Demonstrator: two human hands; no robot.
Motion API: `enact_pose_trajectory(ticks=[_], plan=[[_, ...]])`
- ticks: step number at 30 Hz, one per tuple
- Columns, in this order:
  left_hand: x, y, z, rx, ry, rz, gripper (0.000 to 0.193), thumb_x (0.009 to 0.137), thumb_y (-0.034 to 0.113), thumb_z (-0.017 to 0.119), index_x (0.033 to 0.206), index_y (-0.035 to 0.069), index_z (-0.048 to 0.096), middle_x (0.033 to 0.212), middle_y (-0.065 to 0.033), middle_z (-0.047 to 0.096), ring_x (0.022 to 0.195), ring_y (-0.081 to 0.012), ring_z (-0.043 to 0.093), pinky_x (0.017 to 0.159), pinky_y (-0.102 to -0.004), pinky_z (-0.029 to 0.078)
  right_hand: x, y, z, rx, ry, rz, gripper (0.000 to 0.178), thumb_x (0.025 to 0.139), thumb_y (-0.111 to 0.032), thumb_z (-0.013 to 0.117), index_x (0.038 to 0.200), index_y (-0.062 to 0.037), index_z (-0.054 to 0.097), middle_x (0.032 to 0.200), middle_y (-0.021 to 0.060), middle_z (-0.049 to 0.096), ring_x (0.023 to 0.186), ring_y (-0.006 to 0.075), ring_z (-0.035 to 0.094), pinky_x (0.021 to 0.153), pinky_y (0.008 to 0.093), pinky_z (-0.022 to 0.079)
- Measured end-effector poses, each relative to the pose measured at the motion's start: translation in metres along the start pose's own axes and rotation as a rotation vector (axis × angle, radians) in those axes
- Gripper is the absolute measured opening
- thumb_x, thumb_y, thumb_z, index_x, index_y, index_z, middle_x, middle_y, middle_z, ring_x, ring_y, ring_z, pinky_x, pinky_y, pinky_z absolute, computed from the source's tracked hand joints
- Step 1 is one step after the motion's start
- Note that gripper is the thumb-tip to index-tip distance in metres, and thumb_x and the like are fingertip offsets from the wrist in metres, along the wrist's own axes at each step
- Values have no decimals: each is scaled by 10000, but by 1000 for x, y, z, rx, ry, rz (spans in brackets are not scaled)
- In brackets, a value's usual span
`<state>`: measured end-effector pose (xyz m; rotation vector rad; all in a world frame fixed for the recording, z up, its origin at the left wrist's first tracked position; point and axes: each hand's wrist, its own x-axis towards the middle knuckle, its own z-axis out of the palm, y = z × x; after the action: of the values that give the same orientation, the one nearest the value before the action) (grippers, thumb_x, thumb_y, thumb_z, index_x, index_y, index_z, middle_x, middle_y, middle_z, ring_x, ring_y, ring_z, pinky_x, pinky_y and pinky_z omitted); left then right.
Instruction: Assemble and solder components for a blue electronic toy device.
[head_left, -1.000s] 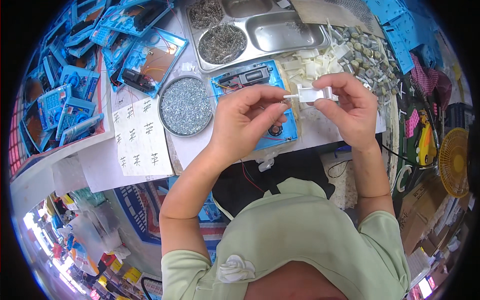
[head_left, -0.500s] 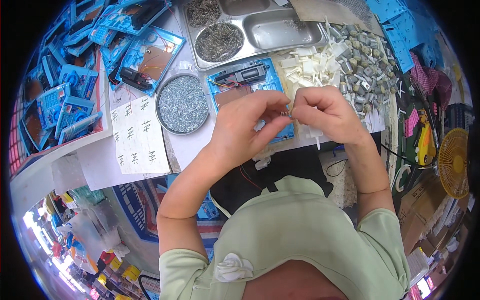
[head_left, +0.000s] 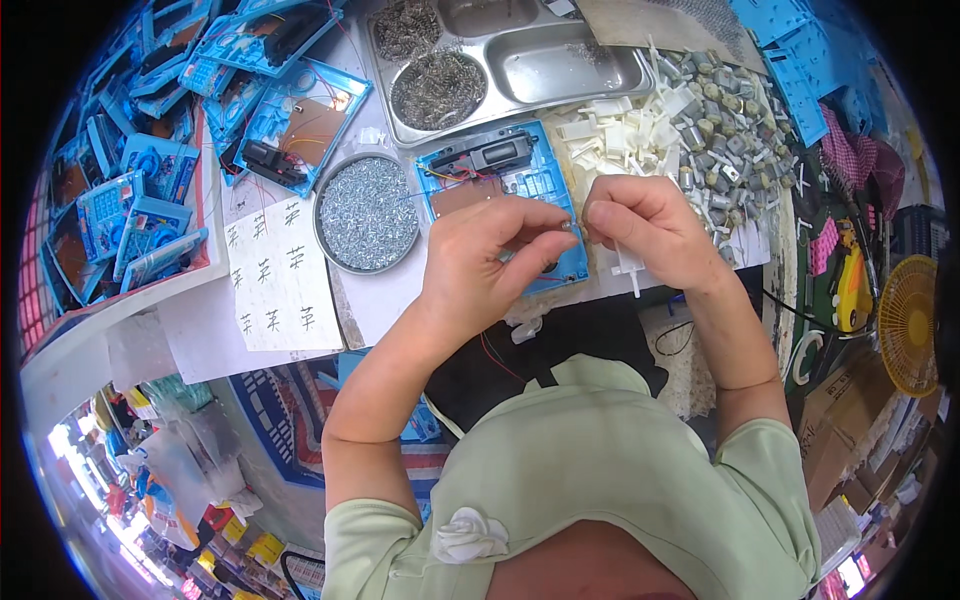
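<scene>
Both of my hands meet over the front edge of the table, fingertips close together. My left hand [head_left: 490, 250] pinches a tiny shiny metal piece [head_left: 567, 226] between thumb and forefinger; its exact kind is too small to tell. The fingers of my right hand [head_left: 650, 228] are curled with the thumb pressed on the forefinger, and whatever they hold is hidden. Partly beneath my left hand lies a blue plastic casing [head_left: 550, 180] with a black part, a brown board and thin wires. A white plastic piece [head_left: 628, 264] with a thin stem shows just below my right hand.
A round dish of small silvery pieces [head_left: 366, 212] stands left of the casing. Behind is a metal compartment tray [head_left: 490, 100] with springy metal parts. White plastic parts [head_left: 620, 135] and small grey motors [head_left: 725, 130] are heaped at right. Blue casings [head_left: 150, 215] pile up at left.
My fingertips have drawn slightly apart, the right hand shifting a little to the right. The tiny metal piece stays in my left fingers.
</scene>
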<state>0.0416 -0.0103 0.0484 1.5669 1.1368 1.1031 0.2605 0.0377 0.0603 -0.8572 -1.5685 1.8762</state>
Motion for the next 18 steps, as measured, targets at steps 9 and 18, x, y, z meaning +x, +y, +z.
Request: enact_pose_trajectory(ticks=[9,18], plan=[[-3,4,-5,-200,-71,-172,118,932,33,724,1026,-34,705,884,-93,751,747,-142,740,670,-256,597,1,1,0,16,-20,-5,218,1039,-191,583,960,0,652,841,-13,597,777,72,534,698,249,450],[-5,1,-3,-307,-58,-246,143,965,11,654,1097,-42,670,941,-102,751,797,-115,730,695,-229,594,0,3,7,-18,38,-18,211,1022,-206,595,928,-20,629,811,-12,587,724,64,504,644,236,409]])
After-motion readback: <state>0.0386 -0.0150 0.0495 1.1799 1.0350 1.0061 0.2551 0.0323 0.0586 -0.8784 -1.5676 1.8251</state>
